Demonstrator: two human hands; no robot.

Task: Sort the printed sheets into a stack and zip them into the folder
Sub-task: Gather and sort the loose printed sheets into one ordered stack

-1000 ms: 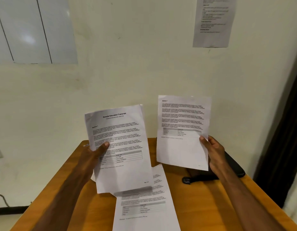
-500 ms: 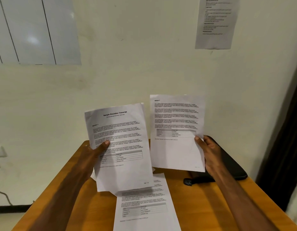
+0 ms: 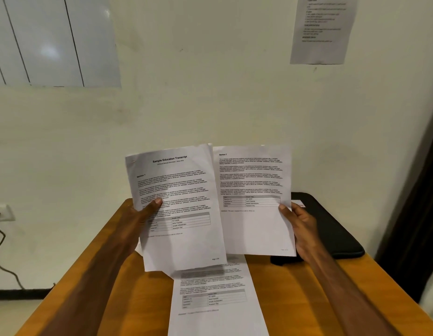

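Two bundles of paper are held upright over the wooden table [image 3: 307, 299]; since the frames a moment earlier the single sheet [image 3: 255, 202] in the right hand [image 3: 299, 225] has closed leftward, and its left edge now tucks just behind the right edge of the left-hand stack [image 3: 179, 209], where a clear gap stood before; judged, the merge of this page into the stack is imminent, and sorting remains unfinished. Left hand [image 3: 141, 215]: thumb laid across the front face, remaining fingers hidden behind the paper; it grasps several sheets, a second corner showing at the top. Right hand: thumb on the front near the sheet's right margin, fingers curled behind; a pinch on one page headed Section 7. Below both grips a further printed sheet [image 3: 218, 301] lies flat on the table, not yet collected. Beyond and right of the right-hand grip the black folder [image 3: 332, 229] lies flat on the table; whether its zip stands open cannot be told.
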